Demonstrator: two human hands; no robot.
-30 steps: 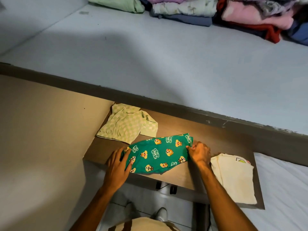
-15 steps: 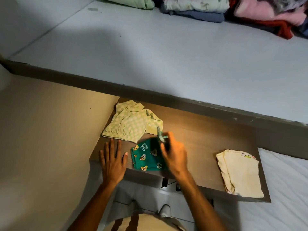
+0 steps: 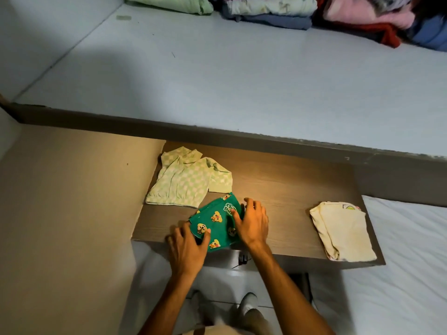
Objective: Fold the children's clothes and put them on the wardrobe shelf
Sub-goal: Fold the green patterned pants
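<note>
A small green garment with cartoon prints (image 3: 216, 222) lies folded near the front edge of a wooden table (image 3: 290, 189). My left hand (image 3: 188, 247) grips its lower left corner, thumb on top of the cloth. My right hand (image 3: 251, 222) presses flat on its right side, fingers spread. A light green checked top (image 3: 186, 180) lies unfolded just behind it on the left. A folded cream garment (image 3: 341, 230) sits at the table's right end.
Above is a pale wardrobe shelf (image 3: 242, 76) with stacks of folded clothes (image 3: 271, 8) along its back. A beige panel (image 3: 67, 201) stands to the left. A white bed sheet (image 3: 399, 286) lies at the right. My feet are below the table.
The green garment went from spread wide to folded in half. My right hand carried its right side over to the left and now presses it down; my left hand shifted onto its corner.
</note>
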